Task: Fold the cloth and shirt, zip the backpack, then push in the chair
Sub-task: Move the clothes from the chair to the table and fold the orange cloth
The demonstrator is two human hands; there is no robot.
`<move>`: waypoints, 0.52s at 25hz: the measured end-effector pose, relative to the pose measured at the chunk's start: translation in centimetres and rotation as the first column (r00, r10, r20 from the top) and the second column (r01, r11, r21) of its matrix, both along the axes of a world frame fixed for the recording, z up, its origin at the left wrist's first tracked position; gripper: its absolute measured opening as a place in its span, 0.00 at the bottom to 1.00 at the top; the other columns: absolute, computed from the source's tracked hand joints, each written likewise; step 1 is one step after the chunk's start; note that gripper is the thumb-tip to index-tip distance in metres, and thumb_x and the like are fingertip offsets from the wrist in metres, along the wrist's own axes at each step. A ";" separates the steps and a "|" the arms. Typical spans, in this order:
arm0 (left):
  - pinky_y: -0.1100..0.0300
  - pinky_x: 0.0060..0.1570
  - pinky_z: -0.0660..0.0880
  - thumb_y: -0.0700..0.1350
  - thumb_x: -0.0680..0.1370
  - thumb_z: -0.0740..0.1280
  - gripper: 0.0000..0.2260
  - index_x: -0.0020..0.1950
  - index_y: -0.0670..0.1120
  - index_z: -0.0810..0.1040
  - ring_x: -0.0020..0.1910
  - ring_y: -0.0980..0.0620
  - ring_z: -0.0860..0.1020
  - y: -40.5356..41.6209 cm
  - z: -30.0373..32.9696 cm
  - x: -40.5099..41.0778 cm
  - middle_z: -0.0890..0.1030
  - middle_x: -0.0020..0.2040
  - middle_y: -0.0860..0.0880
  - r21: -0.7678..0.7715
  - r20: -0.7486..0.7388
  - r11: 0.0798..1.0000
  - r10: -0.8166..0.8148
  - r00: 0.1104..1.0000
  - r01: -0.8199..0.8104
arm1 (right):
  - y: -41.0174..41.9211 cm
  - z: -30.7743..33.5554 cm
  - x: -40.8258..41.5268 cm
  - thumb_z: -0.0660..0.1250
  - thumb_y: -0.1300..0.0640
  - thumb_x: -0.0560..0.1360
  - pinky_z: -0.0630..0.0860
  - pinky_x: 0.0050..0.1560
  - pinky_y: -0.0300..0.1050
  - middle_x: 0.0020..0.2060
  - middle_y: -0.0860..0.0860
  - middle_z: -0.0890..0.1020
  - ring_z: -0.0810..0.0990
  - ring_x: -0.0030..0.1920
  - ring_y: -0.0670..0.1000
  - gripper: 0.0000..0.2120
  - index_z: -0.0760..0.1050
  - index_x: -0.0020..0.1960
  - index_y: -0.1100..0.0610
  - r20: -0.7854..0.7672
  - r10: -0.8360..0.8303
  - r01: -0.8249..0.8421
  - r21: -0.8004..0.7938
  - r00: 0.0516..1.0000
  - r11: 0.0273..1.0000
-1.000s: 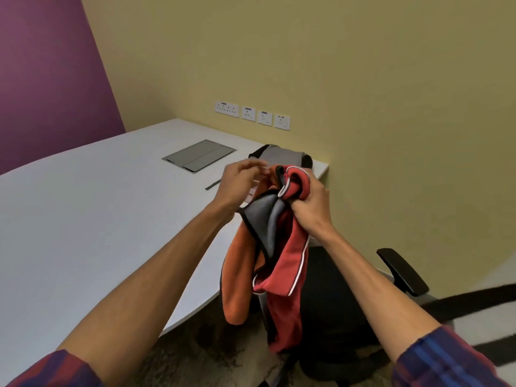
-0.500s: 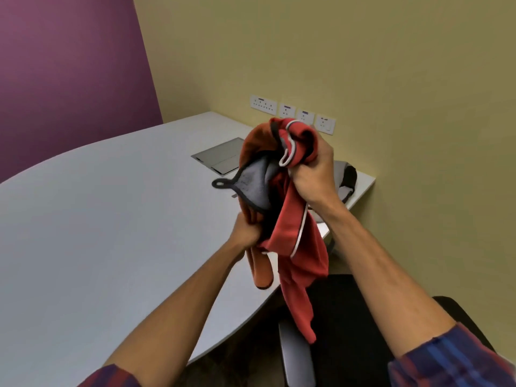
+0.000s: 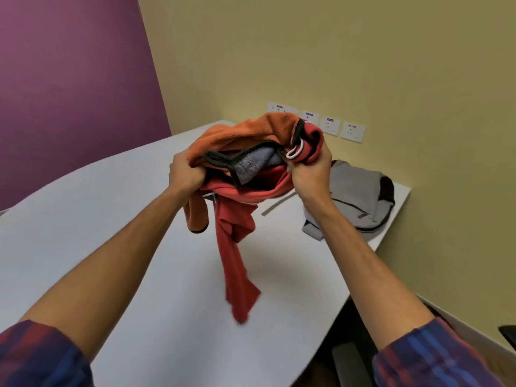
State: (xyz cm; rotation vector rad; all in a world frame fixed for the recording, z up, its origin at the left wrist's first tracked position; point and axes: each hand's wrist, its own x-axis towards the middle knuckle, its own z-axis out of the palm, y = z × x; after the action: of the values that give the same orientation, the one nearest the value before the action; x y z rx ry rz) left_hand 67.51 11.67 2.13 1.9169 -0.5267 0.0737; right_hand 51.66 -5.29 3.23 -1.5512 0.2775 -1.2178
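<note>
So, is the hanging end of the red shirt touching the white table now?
Cannot tell. In the head view the red shirt hangs from both hands down toward the white table, but its lower end is blurred, so neither contact nor a gap shows plainly.

1 cloth (image 3: 245,132), 1 shirt (image 3: 237,263), 1 backpack (image 3: 354,191), 4 wall sockets (image 3: 329,124), 2 hands (image 3: 185,174).

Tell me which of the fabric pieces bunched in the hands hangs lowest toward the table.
The red shirt: its long tail dangles well below both hands toward the table, while the orange cloth stays bunched on top with only a short end drooping.
</note>
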 end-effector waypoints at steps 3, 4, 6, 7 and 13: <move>0.55 0.39 0.72 0.43 0.65 0.61 0.18 0.53 0.47 0.79 0.43 0.44 0.78 2.7 -2.4 4.9 0.82 0.46 0.43 0.236 -0.062 0.970 -0.036 0.997 0.050 | 2.6 -2.2 4.2 0.76 0.65 0.67 0.77 0.57 0.41 0.51 0.42 0.81 0.80 0.54 0.43 0.24 0.74 0.57 0.47 -0.114 0.025 -0.019 0.053 0.993 0.998; 0.56 0.41 0.72 0.45 0.67 0.64 0.17 0.55 0.47 0.78 0.45 0.44 0.79 3.6 -3.9 6.1 0.81 0.48 0.45 0.342 -0.067 0.938 -0.045 0.997 0.065 | 3.4 -3.3 5.2 0.76 0.65 0.67 0.76 0.57 0.39 0.52 0.43 0.81 0.79 0.55 0.43 0.25 0.74 0.57 0.46 -0.159 0.051 -0.039 0.076 0.986 0.996; 0.55 0.45 0.75 0.57 0.64 0.68 0.27 0.61 0.50 0.74 0.49 0.46 0.79 5.0 -7.2 7.9 0.80 0.52 0.48 0.482 -0.072 0.869 -0.093 0.993 0.116 | 4.6 -5.9 7.1 0.75 0.67 0.67 0.76 0.58 0.39 0.54 0.46 0.80 0.79 0.56 0.46 0.26 0.74 0.57 0.45 -0.260 0.120 -0.091 0.121 0.958 0.989; 0.53 0.49 0.76 0.60 0.60 0.68 0.32 0.62 0.52 0.72 0.51 0.47 0.78 5.5 -8.6 8.2 0.79 0.54 0.49 0.493 -0.059 0.856 -0.145 0.988 0.155 | 5.2 -7.3 8.0 0.73 0.69 0.67 0.76 0.57 0.40 0.55 0.47 0.80 0.79 0.56 0.46 0.26 0.75 0.58 0.47 -0.312 0.159 -0.124 0.129 0.937 0.984; 0.53 0.55 0.77 0.51 0.62 0.72 0.31 0.66 0.56 0.72 0.51 0.53 0.80 5.9 -14.6 5.4 0.81 0.54 0.53 0.394 -0.259 0.796 -0.384 0.886 0.460 | 9.2 -14.3 10.6 0.69 0.68 0.70 0.76 0.57 0.40 0.59 0.47 0.80 0.78 0.58 0.45 0.26 0.75 0.65 0.50 -0.603 0.447 -0.426 0.189 0.661 0.885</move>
State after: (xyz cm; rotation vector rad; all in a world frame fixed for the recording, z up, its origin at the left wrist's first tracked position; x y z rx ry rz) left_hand 72.94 17.53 -12.47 2.1704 -0.9094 -0.5440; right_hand 62.26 3.91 -11.07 -1.8319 0.3271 -0.2711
